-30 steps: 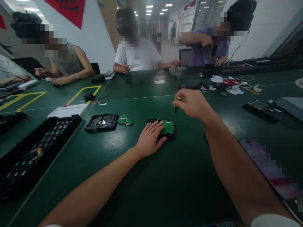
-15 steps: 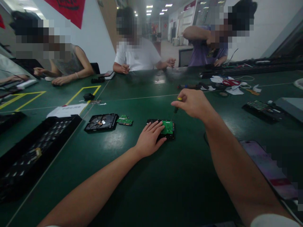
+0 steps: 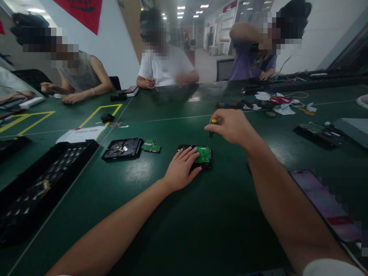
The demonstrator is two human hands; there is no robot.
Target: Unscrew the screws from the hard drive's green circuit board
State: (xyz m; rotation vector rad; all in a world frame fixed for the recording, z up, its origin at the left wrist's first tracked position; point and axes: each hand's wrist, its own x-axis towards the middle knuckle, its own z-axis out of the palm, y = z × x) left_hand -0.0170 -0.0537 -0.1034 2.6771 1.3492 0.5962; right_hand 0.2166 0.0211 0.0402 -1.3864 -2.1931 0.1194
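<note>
A hard drive with a green circuit board (image 3: 204, 154) lies in front of me on the table. Over its left part my left hand (image 3: 181, 168) rests flat, fingers stretched across the board and thumb near the front edge. My right hand (image 3: 231, 126) is closed around a small screwdriver (image 3: 212, 132) with a yellow cap. The thin shaft points down to the board's far right corner; whether the tip sits in a screw is too small to tell. Left of my hand are loose green circuit boards (image 3: 151, 146) and another black hard drive (image 3: 123, 149).
A long black tray (image 3: 48, 180) stands at the left. At right lie a phone (image 3: 322, 203) and another drive (image 3: 317, 134). Papers and cables (image 3: 280, 101) are spread at the back right. Several people sit across the green table (image 3: 201, 230).
My right hand and the screwdriver have shifted slightly left, with the shaft more upright. My left hand stays on the drive. Across the table, one person's raised hand has moved.
</note>
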